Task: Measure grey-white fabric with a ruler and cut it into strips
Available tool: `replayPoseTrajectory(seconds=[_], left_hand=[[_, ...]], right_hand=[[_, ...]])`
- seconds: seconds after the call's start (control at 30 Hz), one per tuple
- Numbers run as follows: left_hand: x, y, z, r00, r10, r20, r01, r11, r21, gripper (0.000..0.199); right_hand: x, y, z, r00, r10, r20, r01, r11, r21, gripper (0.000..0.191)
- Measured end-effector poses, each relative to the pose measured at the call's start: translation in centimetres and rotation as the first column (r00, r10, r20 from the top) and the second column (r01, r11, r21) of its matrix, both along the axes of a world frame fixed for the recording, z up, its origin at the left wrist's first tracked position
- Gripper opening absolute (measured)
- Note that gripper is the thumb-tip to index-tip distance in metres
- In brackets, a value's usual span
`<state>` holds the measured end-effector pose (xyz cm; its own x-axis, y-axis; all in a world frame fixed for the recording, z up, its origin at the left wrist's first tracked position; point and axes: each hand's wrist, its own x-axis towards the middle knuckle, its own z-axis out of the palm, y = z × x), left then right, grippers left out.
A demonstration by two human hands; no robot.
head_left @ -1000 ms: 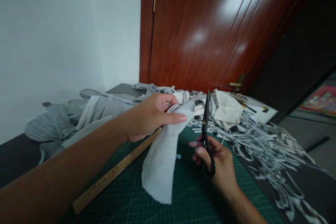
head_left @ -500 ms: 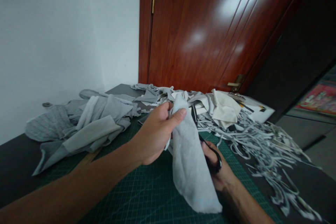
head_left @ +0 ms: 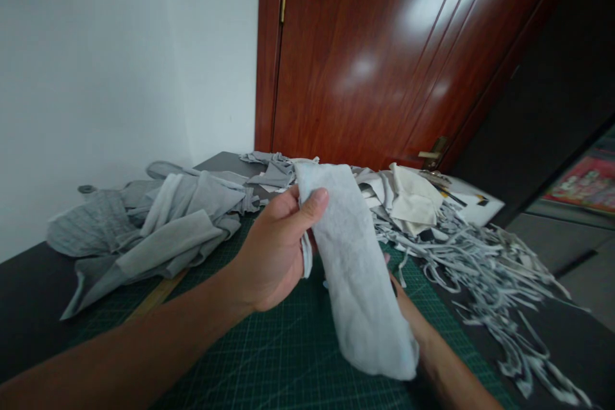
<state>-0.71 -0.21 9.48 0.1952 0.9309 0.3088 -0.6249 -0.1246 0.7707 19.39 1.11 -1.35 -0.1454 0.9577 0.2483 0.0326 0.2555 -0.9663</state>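
A long light grey fabric piece (head_left: 358, 275) hangs over the green cutting mat (head_left: 250, 359). Its upper left edge is pinched between the thumb and fingers of my left hand (head_left: 283, 246). A thin grey strip (head_left: 306, 255) dangles beside those fingers. Behind the fabric is my right hand (head_left: 391, 275), mostly hidden, with only a fingertip and the wrist side showing. A small dark bit near it may be part of the scissors, whose blades are out of sight.
Crumpled grey cloth (head_left: 168, 224) lies at the left, over a wooden ruler (head_left: 158, 295). Thin cut strips (head_left: 480, 269) heap up at the right. Cream fabric (head_left: 413, 198) and scraps (head_left: 273, 173) lie along the back, before a wooden door (head_left: 355, 64).
The fabric's top has spread wider and swung left, and its lower end has shifted slightly right. My right hand and the black scissors, visible before, are now mostly behind the fabric.
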Motion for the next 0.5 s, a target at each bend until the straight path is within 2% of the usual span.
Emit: replayPoseTrajectory(seconds=[0.1,0.2,0.33,0.5], left_hand=[[0.3,-0.1,-0.8,0.998,0.046,-0.049,-0.046,0.999,-0.012,0.026],[0.4,-0.2,-1.6,0.989,0.095,-0.113,-0.099,0.994,-0.035,0.026],[0.0,-0.4,-2.1,0.986,0.067,-0.15,-0.086,0.989,-0.124,0.035],[-1.0,-1.1,-3.1,0.971,-0.177,-0.159,0.13,0.955,-0.266,0.046]], right_hand=[[-0.1,-0.5,0.5,0.976,0.117,-0.182,-0.156,0.964,-0.215,0.072],[-0.3,-0.9,1.5,0.936,0.144,-0.32,-0.239,0.93,-0.279,0.058],[-0.1,-0.6,2.6,0.918,0.096,-0.386,-0.217,0.934,-0.284,0.047],[1.4,0.5,2.9,0.892,-0.073,-0.447,-0.06,0.959,-0.276,0.038]])
